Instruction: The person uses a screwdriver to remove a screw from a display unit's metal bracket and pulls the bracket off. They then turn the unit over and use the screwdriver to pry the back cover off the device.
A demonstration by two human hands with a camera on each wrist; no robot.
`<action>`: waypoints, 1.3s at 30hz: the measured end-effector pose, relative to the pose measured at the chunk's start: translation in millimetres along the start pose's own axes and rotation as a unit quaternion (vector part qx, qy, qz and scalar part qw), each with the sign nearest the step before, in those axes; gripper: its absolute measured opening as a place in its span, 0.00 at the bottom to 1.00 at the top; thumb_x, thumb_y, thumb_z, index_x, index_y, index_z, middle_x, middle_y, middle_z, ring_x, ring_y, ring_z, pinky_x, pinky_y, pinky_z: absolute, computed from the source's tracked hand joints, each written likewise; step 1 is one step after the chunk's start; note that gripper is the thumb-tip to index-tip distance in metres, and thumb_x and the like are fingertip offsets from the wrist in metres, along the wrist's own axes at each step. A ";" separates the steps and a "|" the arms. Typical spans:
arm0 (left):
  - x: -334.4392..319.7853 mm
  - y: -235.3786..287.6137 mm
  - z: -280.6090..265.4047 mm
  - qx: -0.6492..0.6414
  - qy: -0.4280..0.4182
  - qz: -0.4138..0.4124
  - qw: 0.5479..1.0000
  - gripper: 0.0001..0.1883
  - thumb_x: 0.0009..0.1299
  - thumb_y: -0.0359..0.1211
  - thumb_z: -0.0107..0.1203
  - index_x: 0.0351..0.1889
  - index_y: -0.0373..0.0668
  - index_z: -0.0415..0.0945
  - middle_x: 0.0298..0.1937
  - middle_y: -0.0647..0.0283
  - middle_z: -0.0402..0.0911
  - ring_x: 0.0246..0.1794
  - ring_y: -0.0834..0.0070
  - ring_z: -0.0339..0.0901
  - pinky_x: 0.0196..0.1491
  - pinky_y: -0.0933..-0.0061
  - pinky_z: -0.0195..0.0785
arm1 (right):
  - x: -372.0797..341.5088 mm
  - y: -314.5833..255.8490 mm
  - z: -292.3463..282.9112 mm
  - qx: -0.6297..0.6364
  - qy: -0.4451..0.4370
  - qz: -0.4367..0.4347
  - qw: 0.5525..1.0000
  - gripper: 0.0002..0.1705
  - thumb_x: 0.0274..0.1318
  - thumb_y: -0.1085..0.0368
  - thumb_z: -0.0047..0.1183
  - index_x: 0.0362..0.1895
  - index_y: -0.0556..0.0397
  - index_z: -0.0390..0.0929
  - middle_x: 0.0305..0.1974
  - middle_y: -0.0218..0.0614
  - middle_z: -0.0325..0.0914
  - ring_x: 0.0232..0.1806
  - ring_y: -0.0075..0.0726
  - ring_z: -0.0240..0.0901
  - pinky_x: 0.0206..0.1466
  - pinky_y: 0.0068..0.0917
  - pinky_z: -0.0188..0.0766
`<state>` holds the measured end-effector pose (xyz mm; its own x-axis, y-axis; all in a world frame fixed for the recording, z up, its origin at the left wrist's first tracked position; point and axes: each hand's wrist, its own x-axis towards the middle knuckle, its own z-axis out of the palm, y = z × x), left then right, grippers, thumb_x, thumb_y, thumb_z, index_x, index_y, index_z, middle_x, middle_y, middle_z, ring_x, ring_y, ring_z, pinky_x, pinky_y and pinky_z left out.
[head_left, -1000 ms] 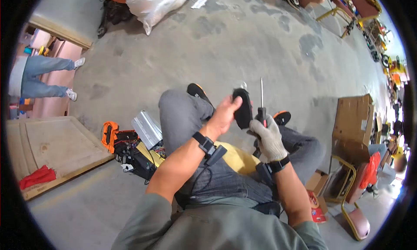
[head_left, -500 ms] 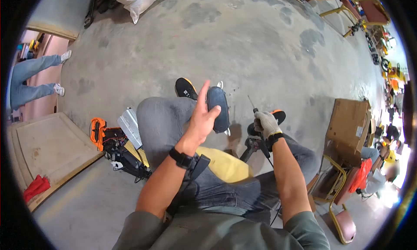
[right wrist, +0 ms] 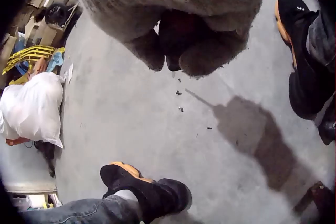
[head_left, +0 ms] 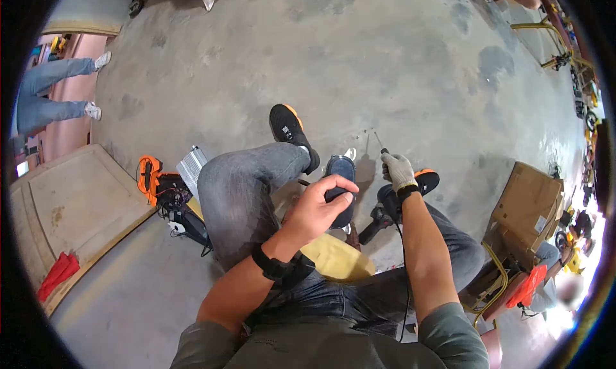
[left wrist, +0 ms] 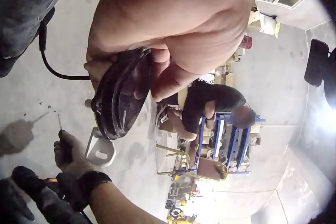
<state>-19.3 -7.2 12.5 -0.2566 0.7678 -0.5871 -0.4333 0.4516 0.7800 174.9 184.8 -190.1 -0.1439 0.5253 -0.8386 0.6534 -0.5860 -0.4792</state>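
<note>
My bare left hand (head_left: 314,209) grips a dark oval housing (head_left: 340,170) between curled fingers and thumb, above my lap. White tabs stick out at the housing's two ends, and the left wrist view shows its glossy dark face and a white tab (left wrist: 100,149) with a hole. A black cable (left wrist: 63,73) trails beside it. To the right, my gloved right hand (head_left: 401,171) holds a screwdriver (head_left: 378,141) by its dark handle, with the shaft pointing forward and away from the housing. Several small dark bits (right wrist: 179,93) lie on the floor beneath the right hand.
A dark drill-shaped tool (head_left: 375,225) is beside my right leg, and yellow material (head_left: 337,259) lies between my legs. Orange-and-black equipment (head_left: 149,180) and a silver finned box (head_left: 191,167) sit at left. A cardboard box (head_left: 526,205) stands at right; another person's legs (head_left: 58,106) show far left.
The left hand has carried the housing left and down toward my lap, turning its grip over it. The right hand has moved the screwdriver away to the right, its shaft tilting leftward.
</note>
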 end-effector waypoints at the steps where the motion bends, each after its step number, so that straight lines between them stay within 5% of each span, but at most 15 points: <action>1: -0.4 1.5 -0.7 0.003 -0.010 0.005 1.000 0.06 0.76 0.26 0.56 0.47 0.35 0.80 0.40 0.70 0.81 0.42 0.87 0.74 0.49 0.81 0.70 | 4.4 -0.5 1.7 0.007 0.000 0.004 1.000 0.18 0.58 0.56 0.59 0.37 0.61 0.79 0.23 0.31 0.73 0.19 0.27 0.68 0.23 0.27 0.67; 29: 3.7 -0.4 3.1 0.038 0.032 -0.008 0.999 0.06 0.78 0.30 0.55 0.45 0.37 0.79 0.40 0.71 0.80 0.42 0.87 0.73 0.48 0.81 0.69 | 21.3 -2.9 2.1 0.054 -0.020 0.041 0.997 0.14 0.60 0.57 0.59 0.35 0.55 0.79 0.24 0.30 0.74 0.19 0.24 0.68 0.21 0.23 0.65; 39: 16.5 -15.3 1.0 -0.046 0.011 0.023 0.999 0.07 0.78 0.31 0.56 0.47 0.39 0.80 0.39 0.70 0.81 0.39 0.85 0.76 0.44 0.81 0.71 | -130.7 -74.3 -41.4 0.080 -0.069 -0.065 0.992 0.16 0.60 0.60 0.56 0.44 0.61 0.78 0.30 0.29 0.75 0.27 0.23 0.69 0.31 0.22 0.69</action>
<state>-16.1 -0.9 -8.9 -0.2958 0.7766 -0.5563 -0.4981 0.3715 0.7835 176.0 185.2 -34.2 -0.3272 0.5195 -0.7893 0.4978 -0.6153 -0.6113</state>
